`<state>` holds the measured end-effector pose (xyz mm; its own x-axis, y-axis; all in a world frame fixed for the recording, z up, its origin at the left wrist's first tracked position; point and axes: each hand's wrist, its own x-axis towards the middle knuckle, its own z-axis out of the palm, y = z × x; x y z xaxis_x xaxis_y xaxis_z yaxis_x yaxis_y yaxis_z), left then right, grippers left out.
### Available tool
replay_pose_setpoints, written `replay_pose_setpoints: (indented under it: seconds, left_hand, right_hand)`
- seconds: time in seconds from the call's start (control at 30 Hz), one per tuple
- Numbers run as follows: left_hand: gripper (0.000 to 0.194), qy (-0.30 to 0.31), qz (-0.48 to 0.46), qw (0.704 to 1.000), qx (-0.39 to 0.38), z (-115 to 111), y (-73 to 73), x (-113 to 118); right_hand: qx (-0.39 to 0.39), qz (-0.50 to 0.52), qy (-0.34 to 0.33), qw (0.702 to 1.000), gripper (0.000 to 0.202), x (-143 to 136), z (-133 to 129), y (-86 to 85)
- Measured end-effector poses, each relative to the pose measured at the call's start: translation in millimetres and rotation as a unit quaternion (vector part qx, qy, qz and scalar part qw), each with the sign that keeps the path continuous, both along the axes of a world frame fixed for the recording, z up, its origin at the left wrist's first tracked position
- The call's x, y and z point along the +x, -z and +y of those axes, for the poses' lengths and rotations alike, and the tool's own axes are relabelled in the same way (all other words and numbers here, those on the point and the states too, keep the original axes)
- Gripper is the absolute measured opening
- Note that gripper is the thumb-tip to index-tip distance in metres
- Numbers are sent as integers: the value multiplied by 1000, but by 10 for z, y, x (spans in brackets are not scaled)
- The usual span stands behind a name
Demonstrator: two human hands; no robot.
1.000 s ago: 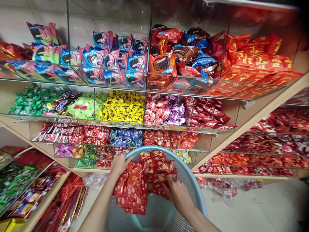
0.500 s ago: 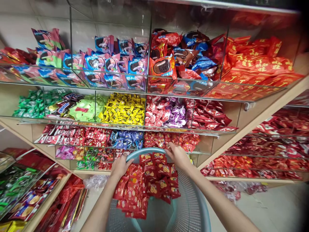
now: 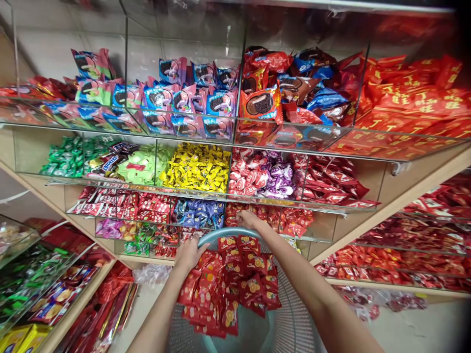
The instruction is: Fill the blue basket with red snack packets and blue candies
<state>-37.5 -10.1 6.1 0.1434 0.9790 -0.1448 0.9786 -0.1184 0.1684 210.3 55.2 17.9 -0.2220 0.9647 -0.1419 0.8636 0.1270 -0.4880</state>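
A teal plastic basket (image 3: 294, 289) with ridged, perforated-looking walls is below me, its far rim against the shelf unit. In it lie many small red candy packets (image 3: 231, 274) with orange-slice pictures. My left hand (image 3: 189, 252) is closed on the rim at the far left, thumb over the edge. My right hand (image 3: 248, 220) reaches past the far rim, in front of a compartment of red wrapped candies (image 3: 270, 215). Its fingers bend down and their tips are hard to make out, so whether they hold anything is unclear.
Glass-fronted shelves hold cookie packs (image 3: 184, 98), red-gold bags (image 3: 415, 98), yellow candies (image 3: 196, 166), purple candies (image 3: 277, 179) and blue candies (image 3: 200, 212). Another shelf (image 3: 390, 255) with red packets stands at right. Glass bins (image 3: 33, 279) are at left. Plastic bags (image 3: 150, 274) lie on the floor.
My right hand has moved left and forward, from the basket's rim to the shelf compartment. The left hand stays on the rim. The view has shifted slightly, so the shelves appear further right.
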Motion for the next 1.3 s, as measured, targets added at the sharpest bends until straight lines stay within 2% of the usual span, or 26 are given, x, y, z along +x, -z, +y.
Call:
replay_pose_setpoints:
  seconds: [0.13, 0.27, 0.43, 0.53, 0.6, 0.73, 0.8, 0.87, 0.97, 1.03, 1.3]
  left_hand:
    - [47, 4, -6, 1000, 14, 2, 11, -6]
    - [48, 10, -6, 1000, 13, -3, -6, -5]
    - [49, 4, 1, 1000, 5, -2, -17, -5]
    - [50, 8, 0, 1000, 13, 4, -1, -9]
    - [50, 6, 1, 1000, 11, 7, 7, -9]
    - [51, 4, 7, 1000, 7, 8, 2, -2]
    - [52, 5, 8, 1000, 7, 5, -8, 2]
    - [51, 3, 7, 1000, 3, -1, -23, 7]
    - [50, -6, 2, 1000, -8, -13, -47, 18]
    - [49, -9, -1, 1000, -11, -20, -61, 27]
    - [48, -14, -2, 1000, -11, -38, -95, 43]
  right_hand:
    - [-14, 39, 1, 999, 21, 47, 61, 120]
    - [4, 94, 0, 996, 27, 110, 51, 168]
    - [60, 174, 24, 983, 29, 287, -3, 109]
    - [86, 216, 59, 971, 34, 399, -132, 21]
    - [78, 272, 89, 955, 36, 451, -275, -53]
    - [35, 447, 133, 884, 32, 466, -664, -206]
    - [50, 482, 140, 864, 30, 430, -888, -272]
    - [109, 464, 136, 869, 26, 379, -1111, -327]
    - [224, 361, 95, 900, 19, 311, -1402, -382]
    - [271, 301, 60, 912, 17, 287, -1537, -395]
    - [266, 252, 17, 930, 23, 311, -1690, -309]
